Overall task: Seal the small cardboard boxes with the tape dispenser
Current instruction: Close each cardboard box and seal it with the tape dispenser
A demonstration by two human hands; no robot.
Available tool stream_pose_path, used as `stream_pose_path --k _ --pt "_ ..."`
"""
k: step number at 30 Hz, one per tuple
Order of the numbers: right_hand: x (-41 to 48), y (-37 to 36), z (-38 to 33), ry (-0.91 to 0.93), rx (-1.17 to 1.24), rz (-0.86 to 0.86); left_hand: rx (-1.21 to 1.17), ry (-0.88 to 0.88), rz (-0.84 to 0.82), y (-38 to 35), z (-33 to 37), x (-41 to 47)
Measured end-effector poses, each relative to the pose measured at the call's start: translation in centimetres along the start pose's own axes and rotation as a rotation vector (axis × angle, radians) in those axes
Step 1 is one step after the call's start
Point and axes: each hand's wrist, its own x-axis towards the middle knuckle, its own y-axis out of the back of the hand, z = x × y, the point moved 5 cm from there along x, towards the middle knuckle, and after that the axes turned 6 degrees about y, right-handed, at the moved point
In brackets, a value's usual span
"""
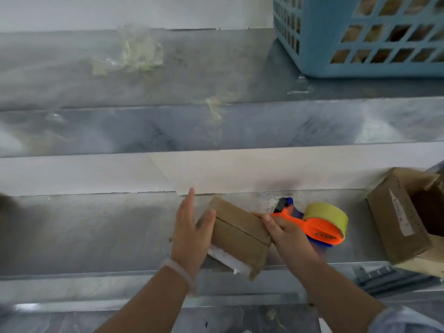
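Observation:
A small brown cardboard box [240, 236] with closed flaps is tilted just above the metal shelf [96, 231], between both hands. My left hand [189, 231] lies against its left side, fingers straight and thumb on the top flap. My right hand [286, 233] holds the box's right edge with curled fingers. Just behind my right hand lies an orange tape dispenser [319, 224] carrying a yellow tape roll [329, 212], flat on the shelf.
A bigger open cardboard box [403, 224] stands at the right edge. A blue plastic basket [336, 34] sits on the upper shelf at the top right. Crumpled scraps of tape [137, 56] stick to the upper shelf.

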Motion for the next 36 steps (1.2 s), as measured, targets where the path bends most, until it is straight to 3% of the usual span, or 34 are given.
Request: stream_pose_path --k 3,7,10,14,17,23,31,33,36 --pt "0.8 -0.2 -0.4 0.019 -0.021 0.052 0.131 0.055 -0.224 -0.5 -0.2 0.8" --pt "0.9 -0.5 -0.9 -0.015 -0.024 0.18 0.096 0.12 -0.088 -0.6 0.1 -0.2" --pt "0.6 -1.7 -0.8 -0.031 -0.079 0.084 0.039 0.14 -0.009 -0.7 0.4 -0.9" --pt "0.6 -2.3 -0.6 0.011 -0.086 0.076 -0.117 0.224 -0.11 -0.7 -0.1 0.4" --pt "0.9 -2.2 -0.4 -0.013 -0.053 0.086 -0.058 0.208 -0.173 -1.0 -0.1 1.3" --pt "1.0 -2.2 -0.2 -0.085 0.041 0.034 -0.165 0.257 -0.255 -1.4 -0.6 1.7" --pt "1.4 -2.2 0.8 -0.116 0.156 -0.039 -0.455 0.458 -0.399 -1.4 -1.1 1.6" --pt "1.3 -2.2 1.1 -0.124 0.095 0.009 -0.507 0.485 -0.411 -1.4 -1.0 1.4" --pt "1.0 -1.6 1.0 -0.058 -0.001 0.19 -0.407 0.376 -0.312 -0.4 -1.4 0.8"
